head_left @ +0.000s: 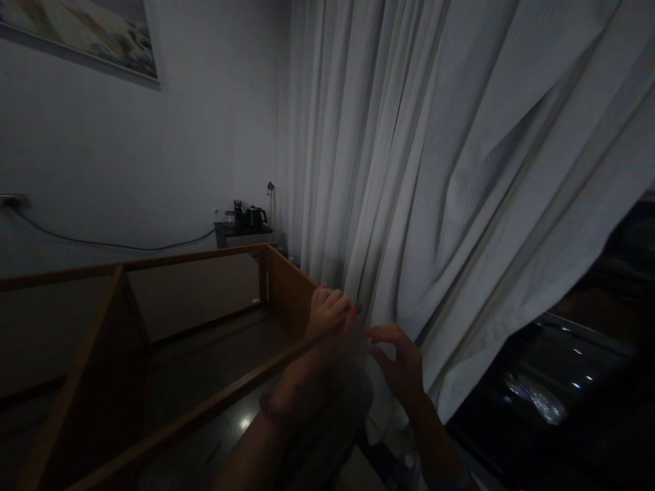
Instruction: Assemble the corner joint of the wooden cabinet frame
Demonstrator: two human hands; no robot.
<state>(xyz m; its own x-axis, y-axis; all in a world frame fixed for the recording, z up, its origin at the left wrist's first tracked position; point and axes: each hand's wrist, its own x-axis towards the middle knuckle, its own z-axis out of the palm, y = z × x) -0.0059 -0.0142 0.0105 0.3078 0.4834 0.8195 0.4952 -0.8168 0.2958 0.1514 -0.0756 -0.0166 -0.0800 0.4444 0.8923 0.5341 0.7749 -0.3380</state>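
A brown wooden furniture frame (205,404) with a divider stretches across the lower left. My left hand (328,312), a bracelet on its wrist, has its fingers wrapped over the frame's near right corner. Just right of that corner, my right hand (402,361) is raised with thumb and forefinger brought together. Whatever lies between those fingertips is too small and dark to make out. The right hand appears apart from the wood. Dim light and blur hide the detail at the corner.
White curtains (368,150) hang close beside both hands. A black kettle (254,217) stands on a small cabinet (248,240) in the far corner. A black cable (112,244) runs along the wall. A framed picture (92,37) hangs upper left. Dark glass shows at right.
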